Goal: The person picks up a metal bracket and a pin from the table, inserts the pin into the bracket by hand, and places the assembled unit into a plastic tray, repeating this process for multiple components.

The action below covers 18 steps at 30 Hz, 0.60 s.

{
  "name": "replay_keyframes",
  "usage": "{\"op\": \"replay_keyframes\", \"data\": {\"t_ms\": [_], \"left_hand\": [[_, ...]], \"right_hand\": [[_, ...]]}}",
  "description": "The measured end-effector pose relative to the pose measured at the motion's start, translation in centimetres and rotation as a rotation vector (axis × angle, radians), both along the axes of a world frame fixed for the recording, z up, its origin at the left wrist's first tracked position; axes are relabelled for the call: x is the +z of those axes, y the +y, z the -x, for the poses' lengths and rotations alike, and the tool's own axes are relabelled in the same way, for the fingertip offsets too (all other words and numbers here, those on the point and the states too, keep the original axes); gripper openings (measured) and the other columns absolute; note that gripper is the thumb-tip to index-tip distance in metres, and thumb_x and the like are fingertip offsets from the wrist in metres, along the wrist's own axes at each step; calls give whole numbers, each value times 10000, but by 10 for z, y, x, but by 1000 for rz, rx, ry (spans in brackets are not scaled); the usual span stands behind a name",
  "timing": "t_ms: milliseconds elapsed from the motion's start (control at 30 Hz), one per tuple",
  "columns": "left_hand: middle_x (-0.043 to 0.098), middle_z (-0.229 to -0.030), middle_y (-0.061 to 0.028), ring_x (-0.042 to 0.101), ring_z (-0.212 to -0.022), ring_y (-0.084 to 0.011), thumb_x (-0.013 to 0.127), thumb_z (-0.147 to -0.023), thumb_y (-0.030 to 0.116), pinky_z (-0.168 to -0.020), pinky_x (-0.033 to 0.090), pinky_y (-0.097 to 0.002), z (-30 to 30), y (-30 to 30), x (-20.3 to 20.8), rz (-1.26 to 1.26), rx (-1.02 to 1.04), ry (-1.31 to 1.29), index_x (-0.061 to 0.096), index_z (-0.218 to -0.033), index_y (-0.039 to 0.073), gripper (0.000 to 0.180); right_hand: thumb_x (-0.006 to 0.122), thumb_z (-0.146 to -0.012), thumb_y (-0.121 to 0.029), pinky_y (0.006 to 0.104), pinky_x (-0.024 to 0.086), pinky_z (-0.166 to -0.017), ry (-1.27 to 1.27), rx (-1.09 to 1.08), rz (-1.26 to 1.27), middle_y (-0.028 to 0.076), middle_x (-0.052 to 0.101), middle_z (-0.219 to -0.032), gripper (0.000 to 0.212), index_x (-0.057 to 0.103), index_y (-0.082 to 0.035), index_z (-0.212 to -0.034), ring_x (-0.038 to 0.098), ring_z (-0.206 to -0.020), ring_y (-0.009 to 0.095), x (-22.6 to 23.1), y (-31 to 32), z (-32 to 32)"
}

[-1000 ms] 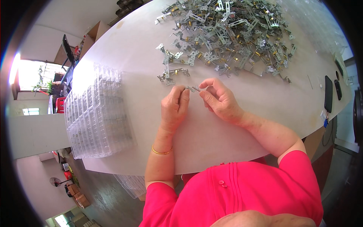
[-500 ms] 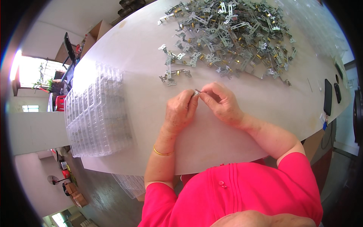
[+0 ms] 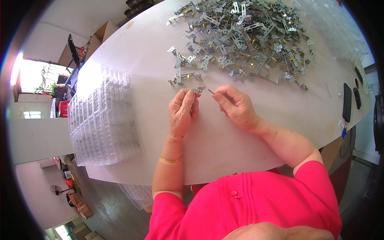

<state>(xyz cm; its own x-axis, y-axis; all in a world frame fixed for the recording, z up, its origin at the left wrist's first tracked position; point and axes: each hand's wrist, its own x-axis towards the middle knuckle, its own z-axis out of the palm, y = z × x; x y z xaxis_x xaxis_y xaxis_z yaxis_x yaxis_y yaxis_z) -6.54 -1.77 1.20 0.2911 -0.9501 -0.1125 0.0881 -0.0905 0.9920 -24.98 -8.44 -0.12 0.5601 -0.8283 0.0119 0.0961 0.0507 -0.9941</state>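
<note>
My left hand (image 3: 183, 114) pinches a small silvery metal bracket (image 3: 199, 89) between thumb and fingers; its far end sticks out toward the right. Opposite it, my right hand (image 3: 237, 106) grips a thin grey metal pin (image 3: 211, 91), whose tip points toward the bracket without touching it. Beyond both hands lies a big heap of metal brackets (image 3: 248, 40), some with brass-coloured pieces. A few loose brackets (image 3: 186, 77) rest just past my left hand.
Stacked clear plastic trays (image 3: 106, 120) stand at the table's left side. More clear plastic (image 3: 332, 30) lies at the far right. A black phone (image 3: 347, 103), a smaller dark object (image 3: 357, 98) and a thin rod (image 3: 328, 90) are on the right of the white table (image 3: 156, 52).
My hands have moved apart. The left hand has shifted left and turned, so more of the bracket shows; the pin in my right hand has come away from it.
</note>
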Motion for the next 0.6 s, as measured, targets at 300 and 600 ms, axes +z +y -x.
{"op": "replay_keyframes", "data": {"t_ms": [300,600], "left_hand": [[525,-646,22,430,-536,-50,529,-1060,249,-500,342,-212,1,0,-2,47,-42,-13,636,-953,11,282],[512,-678,26,433,-582,-57,559,-1041,184,-523,357,-224,1,1,-8,182,-15,-439,630,-956,21,197]], "right_hand": [[648,-996,-163,230,437,-582,54,-1,21,-19,577,-716,115,642,-50,-1011,524,-652,53,2,-1,0],[639,-995,-134,239,445,-586,74,-26,108,-6,601,-718,87,629,-48,-1002,535,-648,61,-3,0,-2]]}}
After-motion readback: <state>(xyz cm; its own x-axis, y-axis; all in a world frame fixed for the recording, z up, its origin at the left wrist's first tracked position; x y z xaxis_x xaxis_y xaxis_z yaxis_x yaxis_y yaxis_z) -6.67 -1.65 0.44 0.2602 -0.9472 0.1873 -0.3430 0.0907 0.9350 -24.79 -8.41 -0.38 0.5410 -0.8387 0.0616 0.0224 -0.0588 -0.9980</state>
